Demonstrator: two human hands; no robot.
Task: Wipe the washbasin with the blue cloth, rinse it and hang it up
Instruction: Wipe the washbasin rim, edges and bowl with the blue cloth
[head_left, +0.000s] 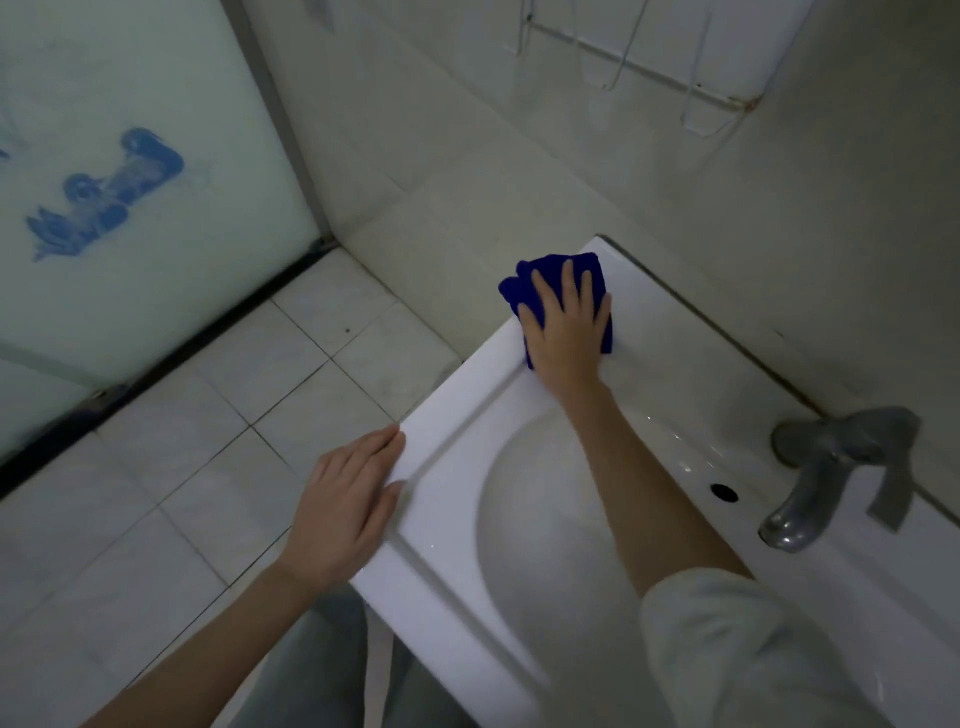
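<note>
The white washbasin (452, 447) fills the lower right, its round bowl below my arms. A folded blue cloth (540, 275) lies on the basin's flat top near its far left corner. My right hand (566, 327) presses flat on the cloth with fingers spread and straight. My left hand (348, 509) rests with straight fingers against the basin's front left edge. A grey metal tap (821, 478) stands at the right of the bowl, its spout pointing over it.
A white wire rack (639, 67) is fixed to the tiled wall above the basin. A frosted glass door (130, 156) with a blue pattern stands at the left. Pale floor tiles (208, 457) lie left of the basin.
</note>
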